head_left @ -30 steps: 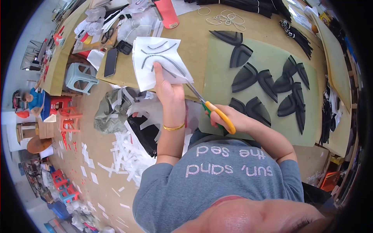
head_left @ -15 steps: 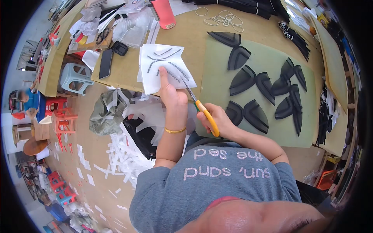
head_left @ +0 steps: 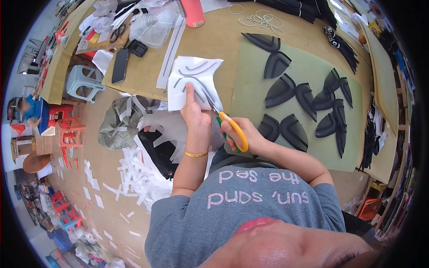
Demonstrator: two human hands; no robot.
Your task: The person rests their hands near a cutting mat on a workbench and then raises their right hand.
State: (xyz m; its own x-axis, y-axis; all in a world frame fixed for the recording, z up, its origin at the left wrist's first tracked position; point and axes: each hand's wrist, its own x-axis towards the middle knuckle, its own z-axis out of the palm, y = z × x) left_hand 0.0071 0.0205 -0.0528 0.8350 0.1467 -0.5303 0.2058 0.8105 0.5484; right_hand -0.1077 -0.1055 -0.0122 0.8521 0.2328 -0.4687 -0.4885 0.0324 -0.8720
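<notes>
My left hand [head_left: 195, 112] grips a white sheet [head_left: 203, 67] with dark curved lines, its thumb lying on top; the other fingers are hidden beneath. In my right hand [head_left: 246, 133] is a pair of scissors [head_left: 240, 130] with yellow and green handles. Their handles are spread apart, and the blades reach the sheet's lower right edge beside a curved line. Both hands are just over the table's near edge. To the right, several black curved, padded-looking pieces [head_left: 294, 131] lie on a green mat [head_left: 250, 96].
On the table [head_left: 149, 89] are a phone [head_left: 119, 66], a long white strip [head_left: 170, 58], a pink tumbler [head_left: 193, 13], pale cord [head_left: 263, 20] and black bundles [head_left: 342, 47]. White scraps [head_left: 138, 174] cover the floor below. A person [head_left: 33, 109] sits far left.
My left hand has turned the sheet and shifted it slightly right. The scissor handles have spread apart, and my right hand has moved slightly left. More of the white strip shows.
</notes>
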